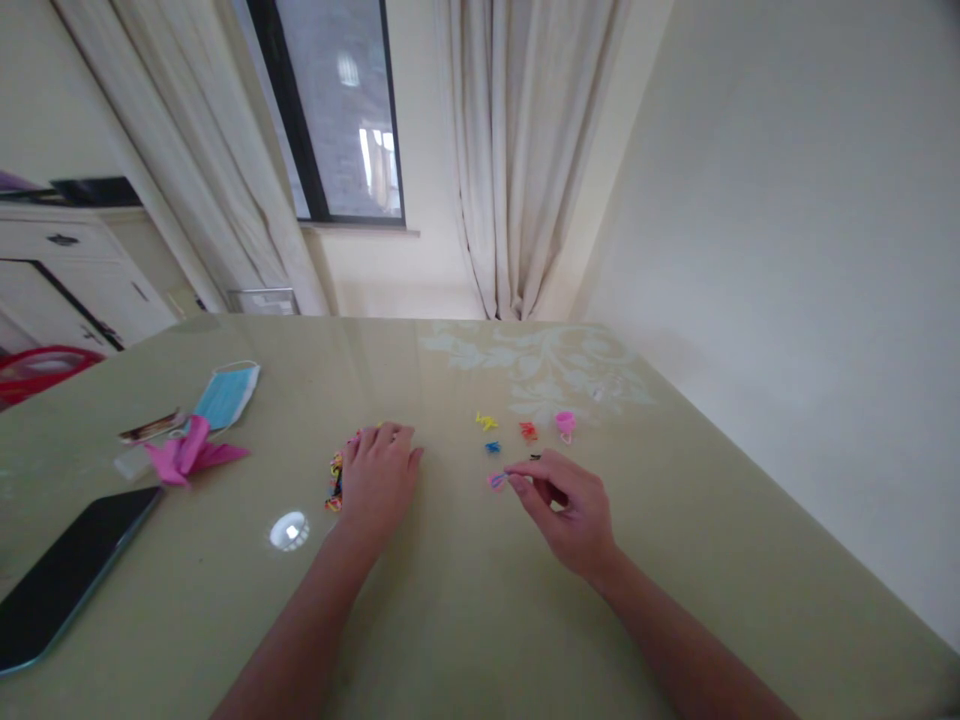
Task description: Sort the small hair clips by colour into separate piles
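Note:
My left hand [381, 475] lies palm down with fingers stretched over a pile of small multicoloured rubber bands [334, 484], covering much of it. Thumb and forefinger of my right hand [559, 505] pinch a small purple band, just above the table by a little pink patch [495, 481]. Beyond that hand are small clusters: yellow bands [486, 422], blue bands [492, 448], orange-red bands [529, 431] and pink bands [565, 424]. A few black bands [535, 457] show partly behind my right hand.
On the left of the glossy table [450, 620] lie a phone [71, 570], a pink folded paper crane [191, 452], a blue face mask [227, 394] and a thin brown packet [151, 427]. A wall [810, 300] runs along the table's right edge. Light reflects near my left wrist.

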`<act>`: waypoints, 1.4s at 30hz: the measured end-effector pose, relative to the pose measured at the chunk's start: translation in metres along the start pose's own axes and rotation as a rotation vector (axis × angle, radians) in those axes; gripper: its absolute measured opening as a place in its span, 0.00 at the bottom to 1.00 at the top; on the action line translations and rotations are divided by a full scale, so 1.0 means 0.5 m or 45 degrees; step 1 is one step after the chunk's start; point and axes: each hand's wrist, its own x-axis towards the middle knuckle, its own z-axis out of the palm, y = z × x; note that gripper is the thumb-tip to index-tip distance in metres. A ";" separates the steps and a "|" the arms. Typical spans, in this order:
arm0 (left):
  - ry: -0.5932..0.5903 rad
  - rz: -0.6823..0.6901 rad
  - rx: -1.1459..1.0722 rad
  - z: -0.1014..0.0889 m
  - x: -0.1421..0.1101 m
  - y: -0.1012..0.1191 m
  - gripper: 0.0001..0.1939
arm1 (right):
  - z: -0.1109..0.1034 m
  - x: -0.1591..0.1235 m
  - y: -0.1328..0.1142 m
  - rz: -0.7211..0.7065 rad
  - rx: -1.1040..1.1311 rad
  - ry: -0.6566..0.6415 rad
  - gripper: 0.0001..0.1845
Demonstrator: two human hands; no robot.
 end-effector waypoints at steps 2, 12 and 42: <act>-0.069 -0.017 0.152 0.007 -0.002 -0.013 0.16 | 0.000 -0.003 -0.004 -0.034 -0.002 -0.001 0.08; -0.142 -0.033 0.268 0.018 0.016 -0.018 0.17 | 0.002 -0.005 0.009 -0.099 -0.060 0.051 0.07; 0.020 -0.025 0.078 0.030 0.029 -0.010 0.15 | 0.058 0.031 0.188 0.231 -0.774 -0.358 0.15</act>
